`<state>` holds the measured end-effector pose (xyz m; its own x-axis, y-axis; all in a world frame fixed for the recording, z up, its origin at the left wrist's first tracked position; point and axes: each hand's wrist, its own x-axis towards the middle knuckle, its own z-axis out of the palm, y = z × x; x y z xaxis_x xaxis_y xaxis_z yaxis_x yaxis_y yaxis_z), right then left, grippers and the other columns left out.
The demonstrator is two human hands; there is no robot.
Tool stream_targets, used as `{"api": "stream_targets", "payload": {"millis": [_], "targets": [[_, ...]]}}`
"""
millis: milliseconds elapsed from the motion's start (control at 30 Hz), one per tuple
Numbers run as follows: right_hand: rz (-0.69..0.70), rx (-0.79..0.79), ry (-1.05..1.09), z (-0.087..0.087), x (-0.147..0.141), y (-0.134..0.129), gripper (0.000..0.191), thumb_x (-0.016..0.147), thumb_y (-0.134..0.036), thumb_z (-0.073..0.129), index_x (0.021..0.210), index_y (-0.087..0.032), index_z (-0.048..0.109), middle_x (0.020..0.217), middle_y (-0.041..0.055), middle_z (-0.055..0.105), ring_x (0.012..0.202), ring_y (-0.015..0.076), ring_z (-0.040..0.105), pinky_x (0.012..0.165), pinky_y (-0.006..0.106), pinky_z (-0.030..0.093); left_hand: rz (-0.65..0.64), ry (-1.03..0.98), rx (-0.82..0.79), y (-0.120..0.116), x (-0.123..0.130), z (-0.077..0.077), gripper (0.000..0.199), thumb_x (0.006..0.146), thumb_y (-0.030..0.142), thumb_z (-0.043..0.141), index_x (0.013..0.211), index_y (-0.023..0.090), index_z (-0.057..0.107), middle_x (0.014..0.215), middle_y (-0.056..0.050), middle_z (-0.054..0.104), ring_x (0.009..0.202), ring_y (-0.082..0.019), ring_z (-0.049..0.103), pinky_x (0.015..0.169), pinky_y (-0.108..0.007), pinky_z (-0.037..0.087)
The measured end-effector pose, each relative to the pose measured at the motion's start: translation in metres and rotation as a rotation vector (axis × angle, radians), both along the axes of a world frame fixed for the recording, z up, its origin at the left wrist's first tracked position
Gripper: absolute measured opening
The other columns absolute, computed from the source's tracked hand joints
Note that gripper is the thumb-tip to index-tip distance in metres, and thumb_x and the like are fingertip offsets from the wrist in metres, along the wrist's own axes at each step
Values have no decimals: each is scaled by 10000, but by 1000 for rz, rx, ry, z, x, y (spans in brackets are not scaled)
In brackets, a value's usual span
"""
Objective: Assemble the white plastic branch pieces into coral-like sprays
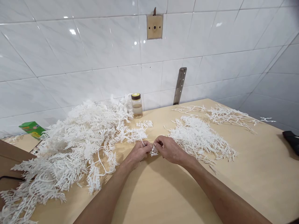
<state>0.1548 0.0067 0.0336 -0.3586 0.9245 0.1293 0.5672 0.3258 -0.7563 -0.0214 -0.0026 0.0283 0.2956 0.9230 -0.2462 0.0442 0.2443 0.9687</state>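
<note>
A big fluffy white pile (77, 140) sits on the left of the bench (168, 199). The left arm leans in, and the left hand (138, 154) pinches a small white sprig (154, 151) with its fingers. The sprig is between both hands. Its tips fan down toward the person; fingers hide its long line. The right hand (170, 150), wrist bent inward, pinches it too. Farther right lies a flatter white pile (201, 137).
</note>
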Motion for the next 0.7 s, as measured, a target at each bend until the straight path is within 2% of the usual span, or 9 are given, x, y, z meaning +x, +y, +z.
{"api": "stream_targets", "payload": {"millis": [233,467,600,700], "targets": [[104,-148,188,-3,8,7,253,876,-391,517,866,-178,652,705,-3,600,500,101,562,461,220,456,17,-47,101,2,0,-7,519,641,617,753,710,170,496,497,98,308,439,-33,196,457,-221,122],[90,-171,135,-3,8,8,216,890,-358,509,842,-175,613,681,-4,611,475,105,570,457,221,437,6,19,141,-1,3,-6,511,653,612,737,686,149,524,549,55,419,498,-52,284,484,-224,170],[40,-85,27,-5,4,5,208,930,-326,448,840,-190,576,697,1,611,501,115,552,500,243,415,-5,21,87,-2,2,-1,499,663,602,728,658,174,473,485,88,310,461,-47,202,476,-234,115],[15,116,-121,-8,-2,1,204,958,-263,402,833,-193,547,765,29,612,634,147,554,601,269,404,4,24,63,-2,1,2,500,682,597,712,640,185,432,474,97,262,453,-46,173,472,-237,95]]}}
